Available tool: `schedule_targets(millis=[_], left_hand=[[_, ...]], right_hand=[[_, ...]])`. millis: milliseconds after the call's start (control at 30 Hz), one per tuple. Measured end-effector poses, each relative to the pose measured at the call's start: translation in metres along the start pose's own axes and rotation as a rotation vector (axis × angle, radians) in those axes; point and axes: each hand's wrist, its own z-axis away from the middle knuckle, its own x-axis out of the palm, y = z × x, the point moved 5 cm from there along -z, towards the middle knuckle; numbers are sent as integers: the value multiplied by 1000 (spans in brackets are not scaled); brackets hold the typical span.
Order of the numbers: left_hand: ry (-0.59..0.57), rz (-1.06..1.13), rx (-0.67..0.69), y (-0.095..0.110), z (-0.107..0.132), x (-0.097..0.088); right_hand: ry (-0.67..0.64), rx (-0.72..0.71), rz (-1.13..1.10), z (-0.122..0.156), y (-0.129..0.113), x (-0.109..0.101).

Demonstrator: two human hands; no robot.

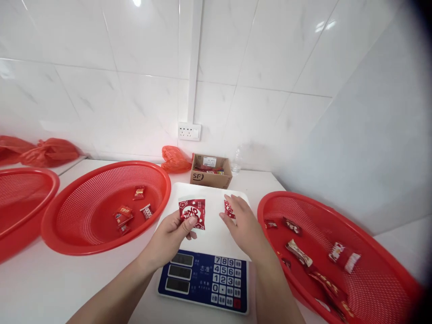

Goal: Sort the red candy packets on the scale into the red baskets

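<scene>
My left hand (177,230) pinches a red snack packet (197,210) printed in white, its thumb across the front. Partly covered by the fingers of my right hand (241,220) is a second, similar red packet (228,208), which that hand grips; whether it touches the plate below I cannot tell. Both hands are over the white plate (211,238) of a digital scale. The scale's blue keypad panel (204,281) faces me, and its displays look dark.
Red baskets (84,247) stand at left; the middle one holds several small packets (124,214). At right, another red basket (374,238) holds several wrapped snacks (299,253). Behind the scale are a cardboard box (209,179), a red plastic bag (175,159) and a tiled wall.
</scene>
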Motion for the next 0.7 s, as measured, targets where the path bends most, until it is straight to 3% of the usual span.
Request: schedule_targets(millis=[100,200,300,433,533,633,700], left_hand=[[19,38,2,1,-3,0],[-38,69,-39,0,-6,4],[-102,86,-59,-2,-8,7],[-103,131,-58,-1,-7,11],[-103,151,-26,2,-6,15],[-109,72,44,4,-7,18],[-104,29,87,5,-7,19]], right_hand=[[-104,8,57,2,10,17],[-161,-47,58,10,9,25],[-159,-114,23,20,5,25],[-77,-120,-41,28,-4,17],[-8,-108,-274,33,-22,4],[-82,-152,-597,39,-47,-1],[-88,-152,-673,41,-57,-1]])
